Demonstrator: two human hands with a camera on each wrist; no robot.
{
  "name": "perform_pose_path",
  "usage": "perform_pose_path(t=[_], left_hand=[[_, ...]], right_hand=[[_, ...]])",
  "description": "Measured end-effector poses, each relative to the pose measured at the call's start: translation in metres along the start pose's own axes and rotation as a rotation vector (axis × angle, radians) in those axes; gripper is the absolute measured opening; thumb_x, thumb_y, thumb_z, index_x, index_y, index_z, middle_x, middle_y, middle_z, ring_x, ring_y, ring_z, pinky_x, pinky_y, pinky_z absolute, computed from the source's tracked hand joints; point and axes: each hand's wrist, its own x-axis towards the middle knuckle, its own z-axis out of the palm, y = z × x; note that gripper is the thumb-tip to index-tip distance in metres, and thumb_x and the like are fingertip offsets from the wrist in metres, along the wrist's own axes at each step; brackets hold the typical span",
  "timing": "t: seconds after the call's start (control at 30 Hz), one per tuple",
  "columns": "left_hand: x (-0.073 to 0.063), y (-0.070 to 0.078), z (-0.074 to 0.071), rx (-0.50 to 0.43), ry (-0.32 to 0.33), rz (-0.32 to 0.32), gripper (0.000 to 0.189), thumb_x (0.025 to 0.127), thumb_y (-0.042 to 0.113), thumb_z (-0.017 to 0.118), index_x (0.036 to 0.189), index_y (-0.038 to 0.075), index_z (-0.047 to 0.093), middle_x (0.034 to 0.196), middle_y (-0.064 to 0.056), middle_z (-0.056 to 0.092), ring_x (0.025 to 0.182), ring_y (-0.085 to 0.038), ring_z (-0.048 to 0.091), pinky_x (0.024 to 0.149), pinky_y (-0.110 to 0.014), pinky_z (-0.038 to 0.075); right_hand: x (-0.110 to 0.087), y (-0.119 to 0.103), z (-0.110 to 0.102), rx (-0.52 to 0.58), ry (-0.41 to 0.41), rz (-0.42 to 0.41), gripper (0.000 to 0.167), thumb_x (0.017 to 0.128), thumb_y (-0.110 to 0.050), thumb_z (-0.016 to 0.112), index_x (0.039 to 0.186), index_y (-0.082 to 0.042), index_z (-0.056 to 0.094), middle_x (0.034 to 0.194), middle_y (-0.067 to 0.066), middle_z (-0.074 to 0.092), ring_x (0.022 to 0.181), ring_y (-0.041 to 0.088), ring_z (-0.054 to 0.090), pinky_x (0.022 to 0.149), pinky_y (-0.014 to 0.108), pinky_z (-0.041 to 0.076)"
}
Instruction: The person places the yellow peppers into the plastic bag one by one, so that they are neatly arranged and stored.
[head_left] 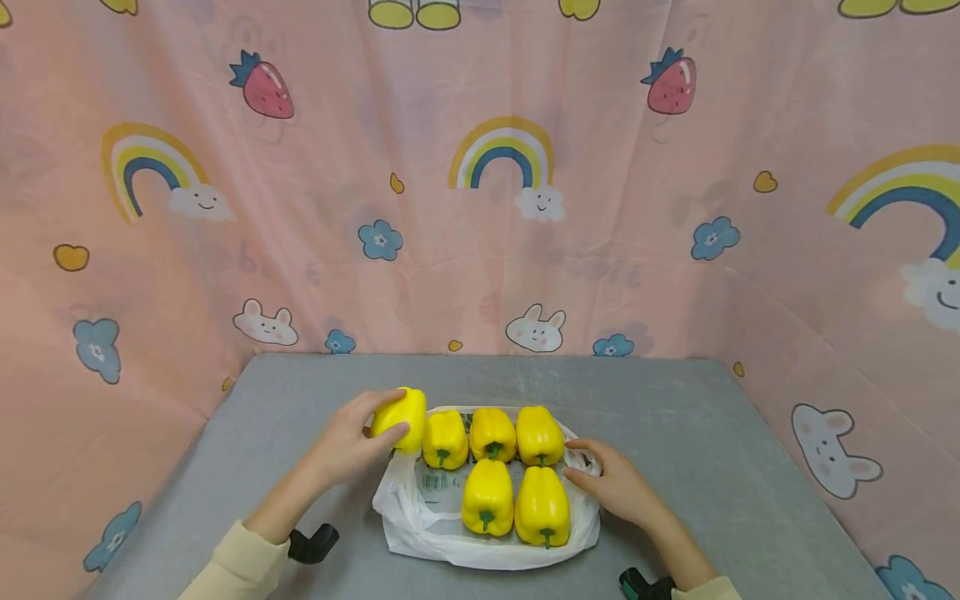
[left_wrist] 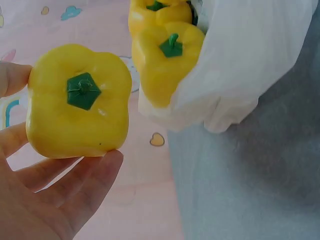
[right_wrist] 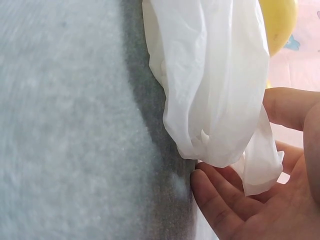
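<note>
My left hand (head_left: 352, 437) grips a yellow bell pepper (head_left: 403, 417) with a green stem, thumb on one side and fingers on the other. It is held at the back left corner of a white plastic bag (head_left: 450, 546). In the left wrist view the held bell pepper (left_wrist: 75, 130) shows its stem end, apart from the others. Several more yellow bell peppers (head_left: 489, 496) sit in two rows in the spread bag, stems toward me. My right hand (head_left: 618, 483) is at the bag's right edge, a loose flap of plastic (right_wrist: 262, 170) lying between its spread thumb and fingers.
The bag rests on a grey table (head_left: 315, 392). Printed pink cloth (head_left: 420, 292) hangs behind and along both sides. Black wrist mounts (head_left: 313, 543) are on both forearms. A barcode (head_left: 435, 483) shows in the bag's left front, beside the front row.
</note>
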Motion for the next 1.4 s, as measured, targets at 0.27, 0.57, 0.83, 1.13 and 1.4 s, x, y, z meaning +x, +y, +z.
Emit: perform_pose_path(t=[0.27,0.57,0.83,1.13,1.4], left_hand=[[-0.006,0.006,0.01,-0.03,-0.036,0.022,0.048,0.094,0.03,0.073,0.138,0.014,0.063,0.129,-0.008,0.063,0.108,-0.023,0.06,0.078,-0.025,0.057],[-0.014,0.008,0.022,-0.047,-0.108,0.072,0.049,0.096,0.036,0.07,0.139,0.014,0.062,0.13,-0.006,0.063,0.108,-0.022,0.06,0.077,-0.025,0.056],[-0.021,0.006,0.032,-0.07,-0.152,0.065,0.048,0.098,0.04,0.067,0.139,0.016,0.062,0.128,-0.003,0.063,0.106,-0.02,0.059,0.076,-0.025,0.056],[-0.029,0.007,0.039,-0.07,-0.205,0.017,0.049,0.098,0.046,0.065,0.138,0.018,0.062,0.13,-0.002,0.063,0.107,-0.02,0.058,0.077,-0.027,0.055],[-0.033,0.005,0.044,-0.09,-0.243,-0.015,0.049,0.098,0.047,0.064,0.138,0.019,0.062,0.128,-0.001,0.063,0.105,-0.018,0.058,0.079,-0.028,0.055]], right_hand=[[0.0,-0.001,0.0,-0.001,-0.001,0.006,0.054,0.095,-0.038,0.071,0.138,-0.006,0.061,0.142,0.015,0.058,0.138,0.042,0.044,0.112,0.066,0.032],[-0.001,-0.002,0.0,0.011,0.001,0.001,0.052,0.096,-0.034,0.071,0.137,-0.005,0.061,0.141,0.015,0.058,0.138,0.043,0.044,0.112,0.066,0.032],[0.0,0.0,0.001,0.001,0.005,-0.007,0.052,0.096,-0.036,0.071,0.136,-0.004,0.061,0.14,0.015,0.059,0.137,0.043,0.045,0.111,0.066,0.033],[0.0,-0.001,0.0,-0.005,0.011,-0.016,0.052,0.096,-0.035,0.071,0.137,-0.004,0.061,0.14,0.016,0.059,0.137,0.043,0.045,0.111,0.066,0.033],[0.0,0.0,0.001,-0.007,0.012,-0.02,0.052,0.096,-0.034,0.071,0.137,-0.003,0.061,0.141,0.016,0.059,0.137,0.044,0.045,0.111,0.066,0.033]])
